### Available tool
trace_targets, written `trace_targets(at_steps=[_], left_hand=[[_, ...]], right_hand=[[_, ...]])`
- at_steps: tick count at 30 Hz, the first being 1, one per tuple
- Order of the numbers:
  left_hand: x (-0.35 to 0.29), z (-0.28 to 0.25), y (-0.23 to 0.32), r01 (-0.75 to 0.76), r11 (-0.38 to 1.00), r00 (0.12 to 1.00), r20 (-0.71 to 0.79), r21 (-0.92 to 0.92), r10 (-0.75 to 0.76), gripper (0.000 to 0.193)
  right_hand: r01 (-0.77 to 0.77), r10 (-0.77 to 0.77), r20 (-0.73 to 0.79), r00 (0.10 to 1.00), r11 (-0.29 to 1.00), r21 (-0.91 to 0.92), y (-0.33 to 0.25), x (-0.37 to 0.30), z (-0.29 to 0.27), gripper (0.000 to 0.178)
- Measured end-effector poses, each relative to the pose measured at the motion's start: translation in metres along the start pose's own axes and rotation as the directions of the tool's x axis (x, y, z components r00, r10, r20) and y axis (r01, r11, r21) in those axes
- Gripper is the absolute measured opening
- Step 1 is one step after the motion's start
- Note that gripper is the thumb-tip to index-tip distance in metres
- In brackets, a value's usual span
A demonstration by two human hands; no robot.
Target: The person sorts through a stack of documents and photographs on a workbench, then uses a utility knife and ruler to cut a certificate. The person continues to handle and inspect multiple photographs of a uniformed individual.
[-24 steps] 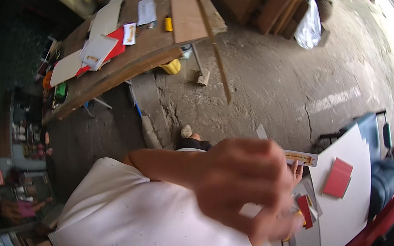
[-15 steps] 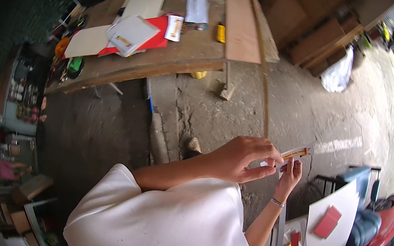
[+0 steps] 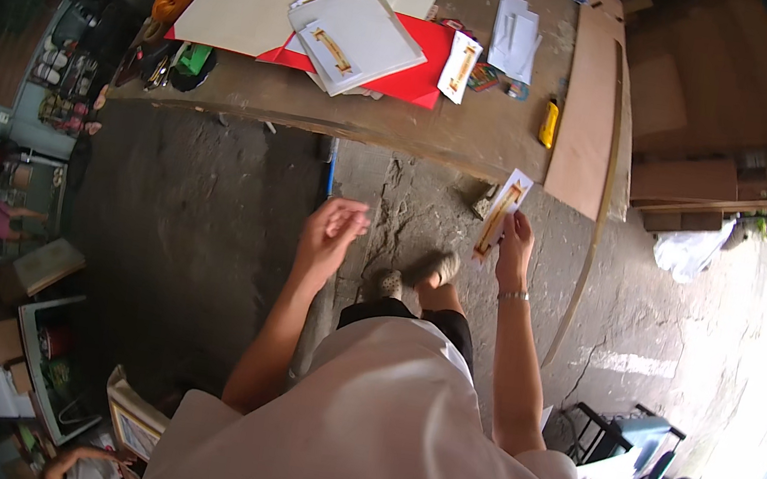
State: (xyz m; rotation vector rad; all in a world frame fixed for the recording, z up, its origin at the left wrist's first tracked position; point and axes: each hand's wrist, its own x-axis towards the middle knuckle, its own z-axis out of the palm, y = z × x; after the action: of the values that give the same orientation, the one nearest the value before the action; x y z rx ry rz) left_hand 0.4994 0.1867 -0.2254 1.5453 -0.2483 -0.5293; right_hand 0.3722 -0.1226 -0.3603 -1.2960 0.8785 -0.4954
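**Inspector:** Head view. State of the work?

**Assistant:** A narrow white card strip with an orange-gold motif (image 3: 503, 214) is in the right hand (image 3: 512, 248), held upright in the air just in front of the near edge of the wooden workbench (image 3: 399, 129). Matching pieces already lie on the workbench: one strip on the white folded cards (image 3: 353, 34) and another white strip (image 3: 459, 66) at the right edge of the red sheet (image 3: 408, 67). My judgement: several pieces are finished and laid out, and this one has yet to reach the bench.

**Inspector:** Fingers, right hand?

**Assistant:** Closed narrowly on the strip's lower end, thumb against fingers; the strip rises above the hand, tilted slightly right.

**Inspector:** Left hand?

**Assistant:** The left hand (image 3: 331, 232) is below the workbench edge, well left of the strip, holding nothing that I can see. Fingers are loosely curled and half open, touching only one another.

**Inspector:** Surroundings on the workbench?

**Assistant:** A beige sheet (image 3: 238, 15) lies left of the red sheet, a yellow utility knife (image 3: 548, 122) to its right, and a long brown board (image 3: 591, 102) at the workbench's right end. Concrete floor (image 3: 206, 244) lies beneath, with the person's feet visible.
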Motion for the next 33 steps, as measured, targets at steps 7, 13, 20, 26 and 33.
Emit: trace_targets(at_steps=[7,13,20,26,33], left_hand=[[0.045,-0.035,-0.021,0.219,0.976,0.927,-0.313,0.009,-0.205,0.026],[0.175,-0.032,-0.054,0.184,0.971,0.817,-0.573,0.151,-0.066,0.042],[0.384,-0.056,-0.065,0.272,0.655,0.717,-0.603,0.705,0.351,0.082],[0.413,-0.066,-0.062,0.556,0.514,0.63,-0.734,0.654,0.252,0.088],[0.406,-0.104,-0.07,0.426,0.796,0.644,-0.762,0.43,0.067,0.07]], right_hand=[[0.073,-0.07,0.03,0.997,0.991,-0.112,-0.014,0.187,0.115,0.031],[0.132,-0.098,0.099,0.99,0.889,-0.439,-0.032,0.284,0.207,0.053],[0.233,-0.145,0.183,0.972,0.516,-0.825,-0.044,0.286,0.241,0.098],[0.226,-0.079,0.218,0.973,0.542,-0.81,-0.049,0.291,0.236,0.096],[0.385,-0.214,0.32,0.923,0.502,-0.774,-0.074,0.281,0.24,0.087]])
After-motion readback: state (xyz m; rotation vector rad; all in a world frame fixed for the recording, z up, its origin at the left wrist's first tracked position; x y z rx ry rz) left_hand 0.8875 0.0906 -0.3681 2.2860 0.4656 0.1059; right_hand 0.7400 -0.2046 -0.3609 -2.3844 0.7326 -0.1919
